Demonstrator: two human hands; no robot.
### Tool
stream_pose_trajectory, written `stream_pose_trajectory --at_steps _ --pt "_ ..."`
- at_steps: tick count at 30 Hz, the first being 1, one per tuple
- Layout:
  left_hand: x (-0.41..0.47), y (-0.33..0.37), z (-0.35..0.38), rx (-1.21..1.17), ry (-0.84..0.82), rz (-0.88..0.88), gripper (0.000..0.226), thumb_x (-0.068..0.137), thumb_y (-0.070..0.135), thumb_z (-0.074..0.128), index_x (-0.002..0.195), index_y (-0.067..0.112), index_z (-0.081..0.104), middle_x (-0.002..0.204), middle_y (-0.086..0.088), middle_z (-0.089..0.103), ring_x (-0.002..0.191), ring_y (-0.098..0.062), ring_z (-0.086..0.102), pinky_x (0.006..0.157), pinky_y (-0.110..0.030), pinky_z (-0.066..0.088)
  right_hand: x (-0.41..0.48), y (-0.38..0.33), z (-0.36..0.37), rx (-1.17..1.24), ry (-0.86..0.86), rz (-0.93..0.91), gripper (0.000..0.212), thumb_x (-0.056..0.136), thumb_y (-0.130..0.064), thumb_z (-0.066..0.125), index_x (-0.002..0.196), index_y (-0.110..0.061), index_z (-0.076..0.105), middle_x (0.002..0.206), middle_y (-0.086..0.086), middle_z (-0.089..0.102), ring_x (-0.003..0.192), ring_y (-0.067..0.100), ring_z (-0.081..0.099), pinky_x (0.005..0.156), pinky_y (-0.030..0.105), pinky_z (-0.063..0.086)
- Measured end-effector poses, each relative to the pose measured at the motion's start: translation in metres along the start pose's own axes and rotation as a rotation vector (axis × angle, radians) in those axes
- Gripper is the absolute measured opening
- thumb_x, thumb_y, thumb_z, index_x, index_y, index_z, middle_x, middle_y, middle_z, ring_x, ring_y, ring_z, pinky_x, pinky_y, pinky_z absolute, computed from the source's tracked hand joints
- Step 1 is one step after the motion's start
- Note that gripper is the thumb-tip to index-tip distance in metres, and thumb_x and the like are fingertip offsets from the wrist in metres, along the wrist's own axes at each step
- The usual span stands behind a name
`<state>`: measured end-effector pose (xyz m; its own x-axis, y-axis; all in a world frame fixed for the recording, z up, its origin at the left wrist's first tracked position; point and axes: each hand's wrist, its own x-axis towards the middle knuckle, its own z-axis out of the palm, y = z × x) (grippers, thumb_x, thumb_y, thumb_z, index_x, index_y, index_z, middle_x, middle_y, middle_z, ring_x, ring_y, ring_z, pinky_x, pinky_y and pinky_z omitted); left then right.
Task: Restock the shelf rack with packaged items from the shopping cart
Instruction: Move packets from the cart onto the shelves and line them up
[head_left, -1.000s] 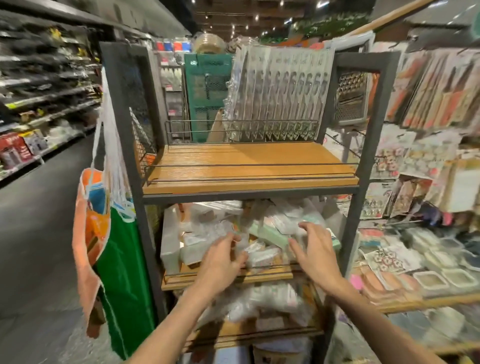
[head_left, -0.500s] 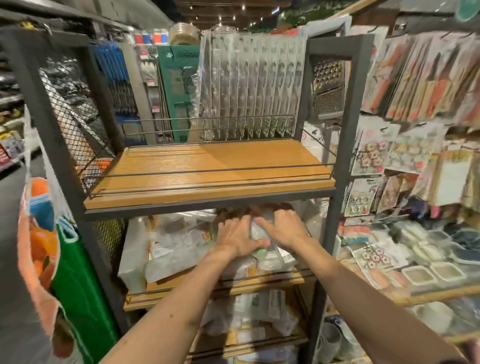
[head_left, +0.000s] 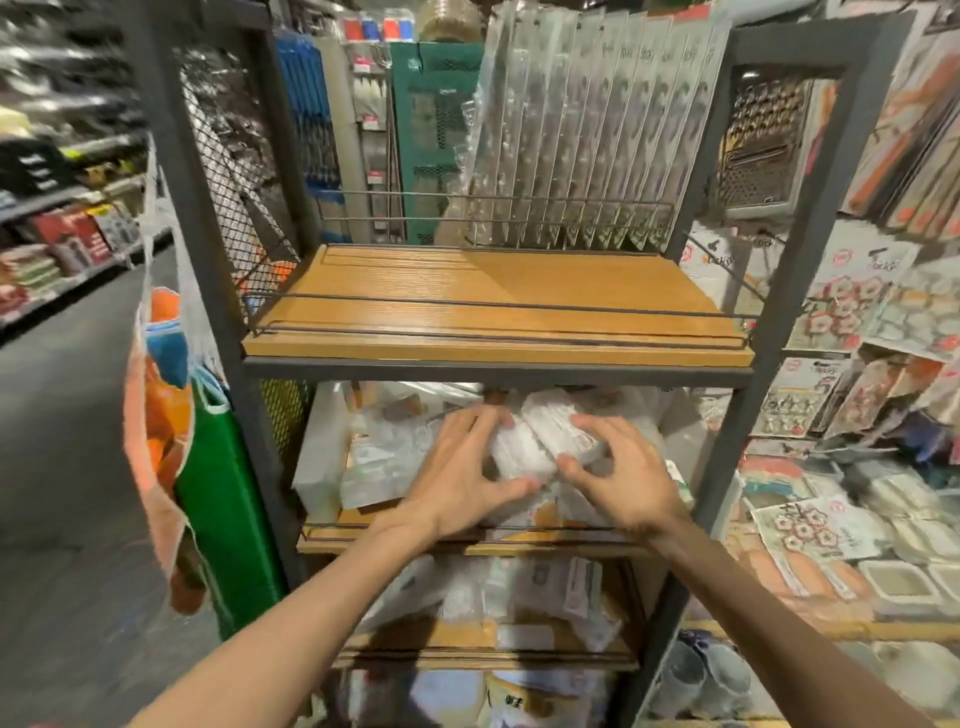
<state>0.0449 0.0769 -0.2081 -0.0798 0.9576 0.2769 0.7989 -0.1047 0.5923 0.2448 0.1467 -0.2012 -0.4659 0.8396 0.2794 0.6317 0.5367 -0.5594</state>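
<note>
Two soft white packets in crinkled clear film lie on the rack's middle shelf, clasped between both hands. The left hand wraps fingers and thumb round one; the right hand pinches the other with curled fingers. Around the hands, more film-wrapped packs blur together. Above them sits a wood-grain board in a dark metal frame; left of the left hand hangs a glossy green and orange bag
</note>
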Motion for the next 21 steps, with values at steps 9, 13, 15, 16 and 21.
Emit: stream_pose_trajectory --at_steps 9,13,15,16,21 --pt "-0.177 -0.063 -0.057 -0.116 0.205 -0.191 0.055 0.071 0.058 0.074 0.114 0.036 0.048 0.123 0.024 0.045 0.114 0.004 0.046 0.094 -0.012 0.036 -0.065 -0.096 0.091 0.227 -0.241 -0.285 0.049 0.076 -0.050 0.060 0.114 -0.019 0.061 0.106 -0.005 0.062 0.092 0.001 0.056 0.081 0.008 0.042" --pt "-0.281 -0.101 -0.070 -0.156 0.274 -0.427 0.061 0.067 0.060 0.072 0.114 0.026 0.054 0.120 0.020 0.050 0.112 0.008 0.045 0.093 -0.004 0.029 -0.105 -0.144 0.167 0.227 -0.478 -0.378 0.055 0.077 -0.054 0.059 0.121 -0.022 0.060 0.113 0.000 0.060 0.102 0.020 0.062 0.088 0.033 0.051" --pt "-0.337 -0.123 -0.069 -0.155 0.310 -0.565 0.060 0.063 0.058 0.074 0.112 0.029 0.054 0.118 0.015 0.052 0.112 0.002 0.047 0.093 -0.005 0.030 -0.131 -0.174 0.204 0.260 -0.558 -0.447 0.060 0.081 -0.060 0.056 0.116 -0.011 0.065 0.110 0.007 0.064 0.100 0.020 0.061 0.085 0.030 0.050" --pt "-0.373 -0.132 -0.066 -0.162 0.326 -0.660 0.059 0.062 0.057 0.076 0.111 0.035 0.052 0.118 0.014 0.052 0.113 -0.001 0.048 0.094 -0.007 0.032 -0.150 -0.189 0.229 0.274 -0.587 -0.481 0.063 0.084 -0.062 0.052 0.111 -0.007 0.066 0.104 0.010 0.065 0.094 0.019 0.060 0.079 0.030 0.050" --pt "-0.528 -0.150 -0.027 -0.238 0.343 -1.048 0.058 0.065 0.057 0.077 0.113 0.043 0.047 0.126 0.023 0.045 0.120 -0.002 0.045 0.098 -0.018 0.036 -0.254 -0.238 0.331 0.082 -1.031 -0.539 0.056 0.080 -0.048 0.064 0.127 -0.018 0.057 0.124 0.005 0.053 0.110 0.024 0.057 0.089 0.024 0.043"
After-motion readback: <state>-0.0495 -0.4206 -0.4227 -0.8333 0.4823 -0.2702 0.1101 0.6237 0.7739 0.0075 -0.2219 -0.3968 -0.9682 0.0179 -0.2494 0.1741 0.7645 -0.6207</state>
